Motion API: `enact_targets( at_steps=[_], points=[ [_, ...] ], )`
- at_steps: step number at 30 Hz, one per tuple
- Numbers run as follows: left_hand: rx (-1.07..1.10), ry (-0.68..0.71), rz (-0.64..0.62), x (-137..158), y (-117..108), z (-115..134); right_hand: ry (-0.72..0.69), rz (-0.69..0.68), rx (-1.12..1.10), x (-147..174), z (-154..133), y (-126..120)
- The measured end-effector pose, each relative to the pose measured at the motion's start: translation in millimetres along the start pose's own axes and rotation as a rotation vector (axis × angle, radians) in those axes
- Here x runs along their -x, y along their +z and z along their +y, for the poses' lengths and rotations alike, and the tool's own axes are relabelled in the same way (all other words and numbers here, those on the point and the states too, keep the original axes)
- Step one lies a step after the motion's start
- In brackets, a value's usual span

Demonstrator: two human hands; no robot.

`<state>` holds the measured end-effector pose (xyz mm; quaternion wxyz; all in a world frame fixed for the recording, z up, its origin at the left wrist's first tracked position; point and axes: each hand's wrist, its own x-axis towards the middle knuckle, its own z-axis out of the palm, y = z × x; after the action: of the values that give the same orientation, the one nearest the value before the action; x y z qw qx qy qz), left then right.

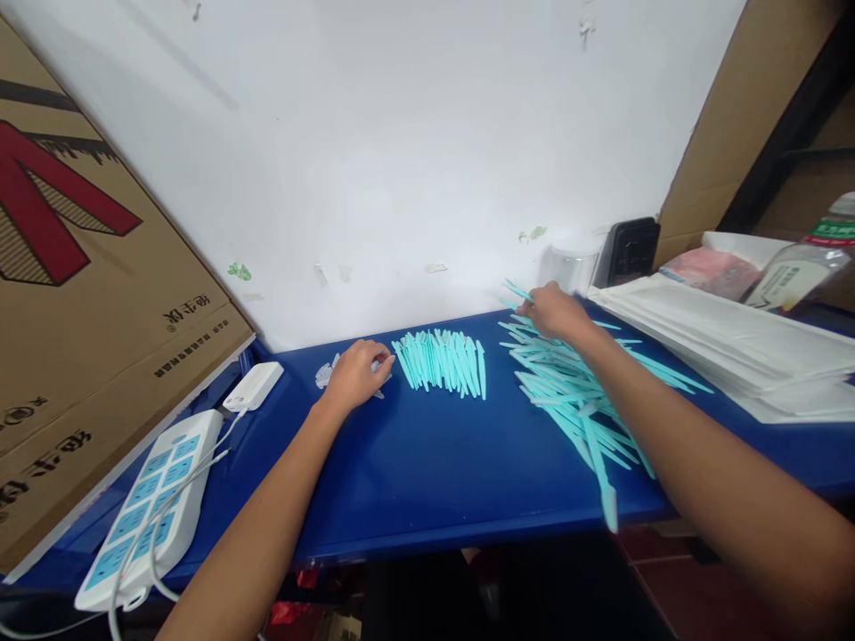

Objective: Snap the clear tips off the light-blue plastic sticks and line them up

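Observation:
My left hand (361,372) is closed, its fingers curled in a pinch; what lies between them is too small to make out. It rests over a few small translucent plastic caps (324,374) on the blue table (427,472). Just right of it, a tidy row of slim teal plastic sticks (441,362), shaped like eyebrow razors, lies side by side. My right hand (556,312) pinches a teal eyebrow razor (518,290) by one end, above the far side of a loose heap of the same razors (567,383). My forearm covers part of that heap.
A white power strip (157,499) with cables and a white adapter (254,386) sit at the left, beside a large cardboard box (100,267). White sheets (728,347), a clear bottle (802,267), a clear container (573,265) and a black object (631,249) stand at right.

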<state>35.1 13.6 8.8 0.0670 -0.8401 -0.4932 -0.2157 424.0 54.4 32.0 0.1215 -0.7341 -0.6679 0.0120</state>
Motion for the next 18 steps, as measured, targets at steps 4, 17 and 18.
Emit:
enact_targets(
  at_steps=[4,17,18],
  points=[
    [0.010,0.001,-0.007,0,0,0,0.019,0.111,-0.094,-1,1,-2],
    [0.340,-0.050,0.094,-1,-7,24,-0.587,0.066,-0.387,46,-54,-15],
    [0.374,-0.047,0.099,-1,-8,29,-0.622,0.043,-0.392,49,-60,-13]
  ],
)
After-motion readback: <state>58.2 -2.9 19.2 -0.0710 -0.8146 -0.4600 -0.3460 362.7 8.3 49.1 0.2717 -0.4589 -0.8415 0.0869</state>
